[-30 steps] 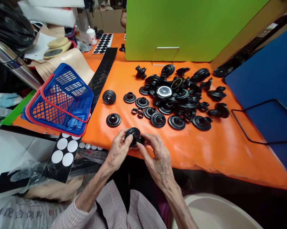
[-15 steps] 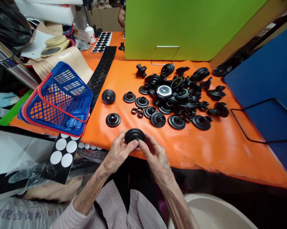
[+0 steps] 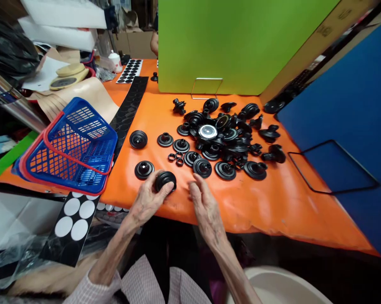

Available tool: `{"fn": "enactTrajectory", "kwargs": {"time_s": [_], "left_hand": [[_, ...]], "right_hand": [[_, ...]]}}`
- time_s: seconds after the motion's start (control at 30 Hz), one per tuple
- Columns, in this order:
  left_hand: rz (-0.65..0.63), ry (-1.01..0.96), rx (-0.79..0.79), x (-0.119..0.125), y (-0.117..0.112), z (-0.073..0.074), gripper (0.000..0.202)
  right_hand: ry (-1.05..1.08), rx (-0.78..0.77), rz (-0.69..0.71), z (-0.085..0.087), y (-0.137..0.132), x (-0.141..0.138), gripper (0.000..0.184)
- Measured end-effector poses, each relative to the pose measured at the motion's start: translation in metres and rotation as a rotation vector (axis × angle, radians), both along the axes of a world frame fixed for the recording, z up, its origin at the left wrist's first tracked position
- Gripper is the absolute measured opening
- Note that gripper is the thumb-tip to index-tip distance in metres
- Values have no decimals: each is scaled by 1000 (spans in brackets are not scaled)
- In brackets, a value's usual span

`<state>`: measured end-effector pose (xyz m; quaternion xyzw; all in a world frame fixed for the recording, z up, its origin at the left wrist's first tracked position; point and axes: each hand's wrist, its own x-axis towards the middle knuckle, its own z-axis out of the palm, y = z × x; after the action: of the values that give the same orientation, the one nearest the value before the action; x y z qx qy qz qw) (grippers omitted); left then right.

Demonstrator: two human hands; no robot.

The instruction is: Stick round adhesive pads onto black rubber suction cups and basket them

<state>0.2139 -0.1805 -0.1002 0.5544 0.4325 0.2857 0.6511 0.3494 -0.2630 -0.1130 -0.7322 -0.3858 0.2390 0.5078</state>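
Near the front edge of the orange-covered table, my left hand grips a black stepped round disc, thumb on its near side. To its right, my right hand is apart from the disc, its fingers loosely bent and holding nothing. Several similar black discs with raised centre stubs lie in front, the nearest being one disc beside my left hand and another disc beyond my right fingertips. Three small black rings, like nuts, sit between them.
A heap of black discs covers the table's middle. A blue basket with a red handle stands left. Green and blue panels rise behind and right. A cream tub is below, right. Part of another person's arm shows behind.
My right hand has let go of the disc and moved right, its fingers loosening. The disc stays in my left hand, shifted slightly left and tilted. The camera view has shifted too.
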Motion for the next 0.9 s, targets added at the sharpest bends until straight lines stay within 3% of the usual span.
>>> {"fn": "enactTrajectory", "kwargs": {"time_s": [0.07, 0.17, 0.27, 0.37, 0.43, 0.57, 0.63, 0.73, 0.8, 0.9], "left_hand": [[75, 152, 173, 0, 17, -4, 50], [109, 412, 468, 1, 31, -4, 39], [160, 682, 655, 1, 26, 5, 43], [256, 694, 748, 4, 7, 14, 33], [195, 525, 629, 9, -9, 16, 27], [-96, -53, -79, 18, -26, 10, 34], [-45, -255, -315, 16, -25, 7, 38], [114, -309, -436, 5, -20, 5, 39], [116, -310, -454, -3, -18, 6, 39], [66, -324, -443, -9, -20, 7, 38]], "right_hand": [[-258, 11, -98, -4, 10, 21, 39], [-518, -53, -120, -12, 26, 51, 34], [-615, -46, -86, -16, 34, 67, 25], [-567, 46, -65, -11, 22, 62, 18], [-496, 99, -31, -4, 8, 48, 16], [-297, 122, 162, 7, -7, 19, 20], [-228, 82, 213, 6, 4, 15, 27], [-418, 12, 172, -2, 39, 21, 30], [-616, -51, 165, -9, 63, 24, 29], [-721, -105, 191, -17, 76, 24, 27]]}}
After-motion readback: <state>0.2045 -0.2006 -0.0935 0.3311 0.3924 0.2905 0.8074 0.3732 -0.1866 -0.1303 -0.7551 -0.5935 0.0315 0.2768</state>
